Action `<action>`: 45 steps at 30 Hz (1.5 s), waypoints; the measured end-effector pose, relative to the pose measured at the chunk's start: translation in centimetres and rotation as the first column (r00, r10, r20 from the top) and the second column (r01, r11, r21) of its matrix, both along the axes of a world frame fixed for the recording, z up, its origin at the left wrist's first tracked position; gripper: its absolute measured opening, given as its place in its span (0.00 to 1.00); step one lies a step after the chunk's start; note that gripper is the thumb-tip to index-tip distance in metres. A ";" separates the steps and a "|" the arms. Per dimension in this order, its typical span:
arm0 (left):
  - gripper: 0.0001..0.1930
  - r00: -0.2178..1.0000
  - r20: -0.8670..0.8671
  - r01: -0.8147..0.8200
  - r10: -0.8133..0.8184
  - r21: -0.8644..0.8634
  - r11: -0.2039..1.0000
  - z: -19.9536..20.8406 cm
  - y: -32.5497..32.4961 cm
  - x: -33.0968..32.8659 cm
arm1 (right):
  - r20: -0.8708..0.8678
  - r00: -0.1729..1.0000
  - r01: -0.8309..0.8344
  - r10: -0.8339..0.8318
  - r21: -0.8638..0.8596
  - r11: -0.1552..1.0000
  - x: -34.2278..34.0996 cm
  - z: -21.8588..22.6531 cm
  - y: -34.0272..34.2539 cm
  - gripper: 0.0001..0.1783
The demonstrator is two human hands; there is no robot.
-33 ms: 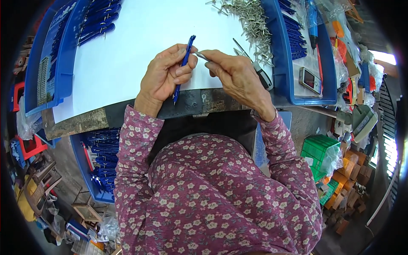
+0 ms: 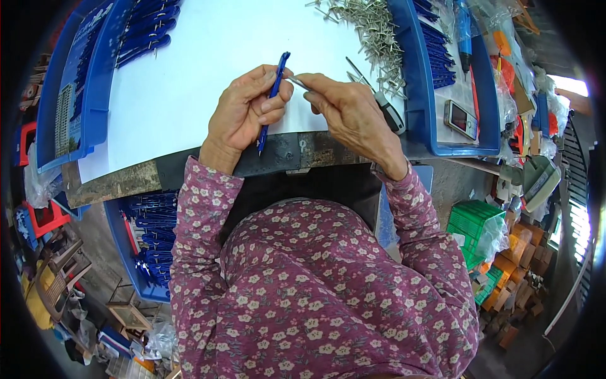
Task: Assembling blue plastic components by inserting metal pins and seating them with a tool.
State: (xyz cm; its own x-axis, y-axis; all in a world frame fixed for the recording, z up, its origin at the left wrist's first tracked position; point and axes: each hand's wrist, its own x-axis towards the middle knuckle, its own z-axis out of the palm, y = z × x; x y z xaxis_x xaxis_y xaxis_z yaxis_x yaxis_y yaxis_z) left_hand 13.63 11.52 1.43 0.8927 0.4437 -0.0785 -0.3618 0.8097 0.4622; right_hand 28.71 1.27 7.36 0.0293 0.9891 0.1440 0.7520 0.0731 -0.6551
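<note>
Over the near edge of the white-covered table, my left hand (image 2: 243, 104) grips a slim blue pen (image 2: 274, 91) between thumb and curled fingers. The pen stands at a slant, its pointed end toward me. My right hand (image 2: 353, 110) pinches a small silver metal piece (image 2: 295, 81) with thumb and forefinger, close beside the pen's upper part. My fingers hide much of that piece, and I cannot tell whether it touches the pen. Right of my hands lies a heap of small silver pieces (image 2: 379, 41) with thin stems.
Blue pens (image 2: 148, 28) lie piled at the far left. Blue trays (image 2: 98, 120) flank the work surface; the right one (image 2: 435, 136) holds a phone (image 2: 461, 120). A dark-handled tool (image 2: 390, 114) rests by my right hand. Below the table, another blue tray (image 2: 148, 290) holds more pens.
</note>
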 end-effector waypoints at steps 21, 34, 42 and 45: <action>0.09 0.977 -0.151 -0.112 0.149 0.230 0.967 0.6 -0.9 0.3 | -0.033 0.997 0.063 -0.067 -0.113 0.992 -0.9 -1.0 0.4 0.15; 0.06 0.938 -0.210 -0.182 0.277 0.382 0.906 0.4 -1.7 0.7 | 0.171 0.985 -0.002 0.012 -0.060 0.998 -2.2 -2.3 0.3 0.25; 0.04 0.880 -0.299 -0.153 0.369 0.556 0.817 0.2 -1.8 0.9 | 0.197 0.980 0.010 -0.015 0.028 1.000 -3.3 -3.6 0.6 0.27; 0.06 0.892 -0.257 -0.186 0.373 0.542 0.820 0.1 -1.8 0.9 | 0.096 0.995 0.003 -0.007 0.042 0.999 -2.8 -3.2 0.6 0.25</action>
